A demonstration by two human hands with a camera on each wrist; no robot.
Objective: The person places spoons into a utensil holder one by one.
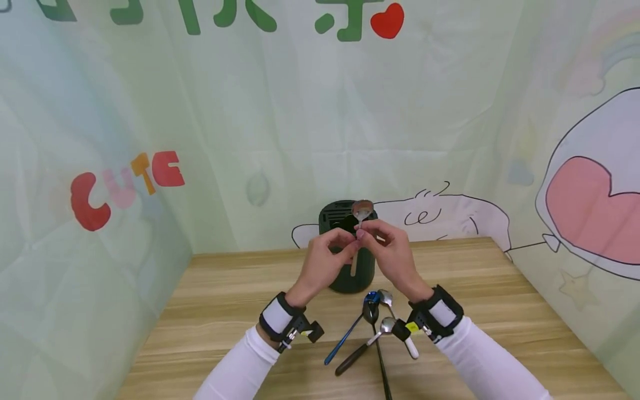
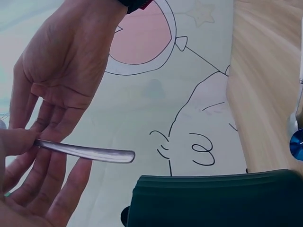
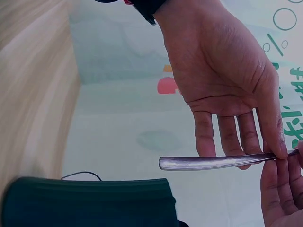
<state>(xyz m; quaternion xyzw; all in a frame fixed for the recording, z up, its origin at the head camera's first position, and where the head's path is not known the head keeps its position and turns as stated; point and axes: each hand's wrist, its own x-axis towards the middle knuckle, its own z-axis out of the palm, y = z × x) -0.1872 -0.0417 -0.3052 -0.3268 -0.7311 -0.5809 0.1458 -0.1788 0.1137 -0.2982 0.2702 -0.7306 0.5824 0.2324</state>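
A metal spoon [image 1: 362,209] stands upright between both hands, bowl up, its handle hanging below the fingers. My left hand [image 1: 325,261] and right hand [image 1: 392,253] meet at the middle of it, thumbs and fingertips pinching the stem. From the left wrist view, the silver handle [image 2: 94,153] sticks out past the left fingers [image 2: 68,194]. In the right wrist view, the handle end [image 3: 189,163] extends free beyond the pinching right thumb and fingers. Just behind the hands is a dark green slotted container [image 1: 352,283], partly hidden by them.
Several spoons lie crossed on the wooden table [image 1: 240,311] below the hands: a blue one [image 1: 345,339], a black one [image 1: 371,314], a dark-handled one [image 1: 352,358] and a white-handled one [image 1: 411,347]. Printed cloth [image 1: 310,122] walls the table's back and sides.
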